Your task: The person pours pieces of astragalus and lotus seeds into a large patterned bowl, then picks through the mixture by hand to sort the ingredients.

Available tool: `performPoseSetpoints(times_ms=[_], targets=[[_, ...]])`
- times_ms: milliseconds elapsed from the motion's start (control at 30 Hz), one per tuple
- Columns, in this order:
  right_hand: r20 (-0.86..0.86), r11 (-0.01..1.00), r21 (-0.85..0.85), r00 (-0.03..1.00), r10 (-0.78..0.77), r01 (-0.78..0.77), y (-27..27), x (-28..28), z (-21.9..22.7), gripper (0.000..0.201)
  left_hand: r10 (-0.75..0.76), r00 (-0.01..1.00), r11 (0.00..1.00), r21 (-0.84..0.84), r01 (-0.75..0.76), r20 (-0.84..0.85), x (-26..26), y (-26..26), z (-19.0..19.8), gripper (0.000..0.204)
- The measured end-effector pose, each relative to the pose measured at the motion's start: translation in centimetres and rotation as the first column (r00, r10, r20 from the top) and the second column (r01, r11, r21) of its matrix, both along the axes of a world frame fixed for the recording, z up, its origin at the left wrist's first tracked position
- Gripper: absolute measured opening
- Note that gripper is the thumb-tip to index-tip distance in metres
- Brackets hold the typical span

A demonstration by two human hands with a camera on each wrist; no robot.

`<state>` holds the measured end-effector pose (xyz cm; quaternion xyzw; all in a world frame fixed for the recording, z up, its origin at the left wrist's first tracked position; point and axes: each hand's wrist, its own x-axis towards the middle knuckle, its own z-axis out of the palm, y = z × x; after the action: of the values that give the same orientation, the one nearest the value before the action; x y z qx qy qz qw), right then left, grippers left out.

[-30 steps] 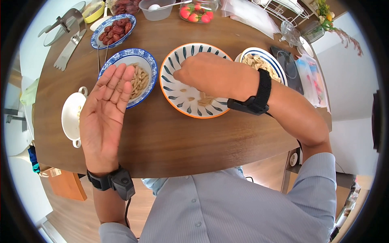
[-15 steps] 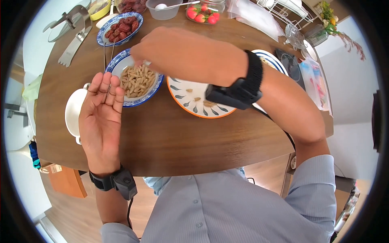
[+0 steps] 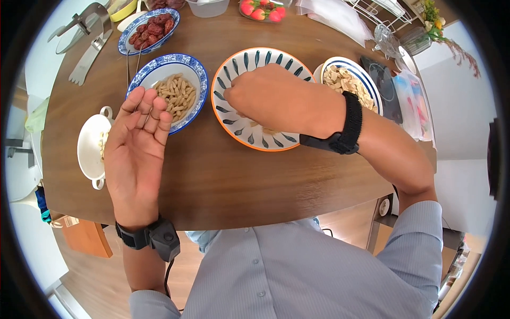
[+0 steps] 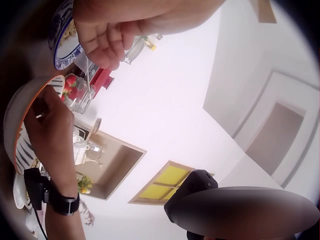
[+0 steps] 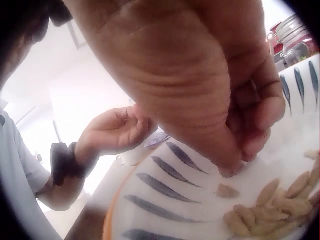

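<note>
My right hand (image 3: pixel 284 98) reaches down into a white bowl (image 3: pixel 258 56) with an orange rim and dark leaf-shaped strokes. The right wrist view shows its thumb and fingers drawn together low in the bowl, just above a small tan piece (image 5: pixel 227 191). Beside that lies a heap of tan elongated pieces (image 5: pixel 270 212). I cannot tell whether a piece is between the fingertips. Palm up, my left hand (image 3: pixel 135 159) rests in the air with nothing on it, fingers slightly bent. Just beyond its fingertips, a blue-and-white bowl (image 3: pixel 201 80) holds many similar tan pieces (image 3: pixel 178 95).
A white two-handled bowl (image 3: pixel 90 149) stands left. Behind are a dish of red dates (image 3: pixel 151 33), metal tongs (image 3: pixel 128 69), and a jar of red strawberry-like items (image 3: pixel 263 10). To the right, a striped plate (image 3: pixel 378 98) holds pale slices, near a black scale (image 3: pixel 380 80).
My right hand swung left over the blue-and-white bowl, a pale bit at its fingers, then came back into the orange-rimmed bowl. My left hand stayed nearly in place.
</note>
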<state>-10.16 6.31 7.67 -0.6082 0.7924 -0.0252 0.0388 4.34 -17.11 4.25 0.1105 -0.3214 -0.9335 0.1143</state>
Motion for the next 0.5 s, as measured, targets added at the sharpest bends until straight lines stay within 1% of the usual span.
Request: performPoseSetpoints(times_ms=[67, 100, 167, 200, 233, 267, 300, 367, 400, 467, 500], targets=[[0.023, 1.0, 0.026, 1.0, 0.008, -0.009, 0.1, -0.2, 0.0, 0.011, -0.005, 1.0, 1.0, 0.019, 0.005, -0.005, 0.1, 0.1, 0.1, 0.039], [0.024, 1.0, 0.024, 1.0, 0.009, -0.009, -0.1, -0.2, 0.8, 0.011, -0.005, 1.0, 1.0, 0.017, 0.005, -0.004, 0.2, 0.1, 0.2, 0.039], [0.024, 0.971, 0.231, 0.997, -0.077, 0.07, -0.5, -0.3, 3.0, 0.009, -0.001, 1.0, 1.0, 0.02, 0.001, -0.012, 0.5, 0.2, 0.4, 0.037], [0.026, 0.97, 0.231, 0.997, -0.078, 0.07, -1.0, -0.8, 2.9, 0.009, -0.001, 1.0, 1.0, 0.02, 0.002, -0.009, 0.7, -0.1, 0.3, 0.037], [0.046, 0.999, -0.052, 0.999, 0.0, 0.003, -1.7, -1.5, 2.6, 0.01, 0.017, 0.999, 1.0, 0.013, -0.017, -0.05, 1.0, -0.7, 0.1, 0.036], [0.04, 0.941, -0.332, 0.996, 0.074, -0.056, -2.1, -1.7, 2.4, 0.012, 0.031, 0.995, 1.0, 0.006, -0.031, -0.092, 1.0, -0.9, -0.1, 0.035], [0.042, 0.942, -0.332, 0.997, 0.063, -0.045, -2.4, -1.5, 2.8, 0.012, 0.02, 0.996, 1.0, 0.006, -0.02, -0.09, 0.9, -0.9, 0.1, 0.035], [-0.063, 0.909, -0.392, 0.99, 0.129, -0.144, -3.3, -1.2, 4.1, 0.012, 0.06, 0.99, 0.998, 0.019, -0.058, -0.131, 1.0, -1.0, 0.4, 0.032], [-0.065, 0.908, -0.388, 0.987, 0.144, -0.158, -3.0, -1.2, 4.2, 0.012, 0.075, 0.988, 0.997, 0.023, -0.073, -0.133, 1.0, -1.1, 0.4, 0.032], [0.019, 0.98, -0.197, 1.0, 0.015, -0.011, -1.1, -1.5, 3.9, 0.014, 0.001, 0.982, 0.999, 0.047, 0.008, -0.191, 1.2, -1.2, 0.3, 0.028], [0.152, 0.992, -0.119, 0.988, -0.03, 0.048, 0.0, -1.7, 2.8, 0.014, 0.005, 0.982, 0.999, 0.049, 0.005, -0.191, 1.3, -1.2, 0.2, 0.028]])
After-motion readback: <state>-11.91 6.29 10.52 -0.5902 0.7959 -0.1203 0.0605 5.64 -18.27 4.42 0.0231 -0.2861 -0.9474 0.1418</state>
